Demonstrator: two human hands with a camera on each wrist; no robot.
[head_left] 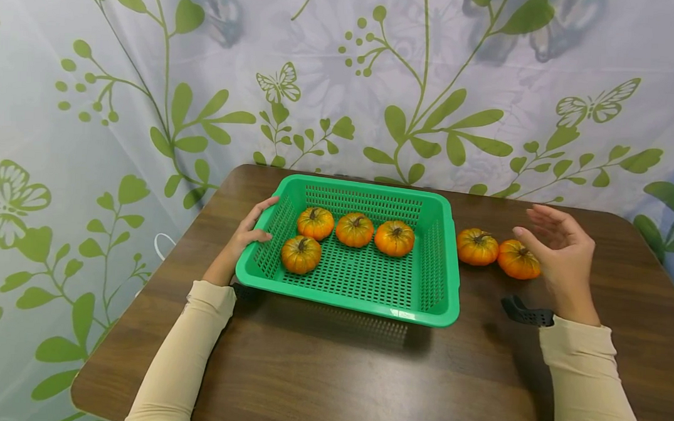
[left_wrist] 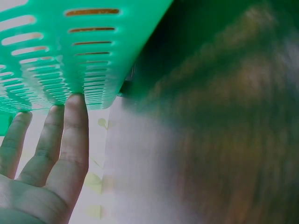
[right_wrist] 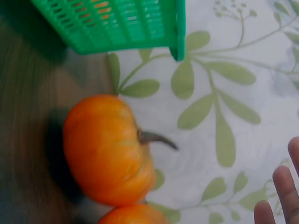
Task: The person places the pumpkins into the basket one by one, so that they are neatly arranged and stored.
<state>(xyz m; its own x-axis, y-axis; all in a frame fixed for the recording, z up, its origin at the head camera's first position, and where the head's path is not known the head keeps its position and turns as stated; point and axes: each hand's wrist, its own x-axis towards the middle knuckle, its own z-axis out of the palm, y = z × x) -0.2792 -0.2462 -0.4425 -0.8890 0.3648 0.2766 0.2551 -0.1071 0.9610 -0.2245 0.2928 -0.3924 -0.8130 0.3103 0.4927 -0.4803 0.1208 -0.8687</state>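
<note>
Left hand (head_left: 245, 235) flat against basket (head_left: 423, 302), steadying. Right hand (head_left: 558, 255) open, empty, beside outer pumpkin (head_left: 518, 260). Next, probably: close fingers round it.

The green basket (head_left: 367, 300) is showing glossy perforated plastic. The table (head_left: 335, 380) is looking like dark wood-grain, while the pumpkins (head_left: 476, 247) are gleaming smooth.

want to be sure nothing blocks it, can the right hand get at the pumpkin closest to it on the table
Probably yes. The right hand hovers open right beside the nearest pumpkin, which sits on the bare table outside the green basket. Nothing lies between them; the second loose pumpkin is on the far side.
</note>
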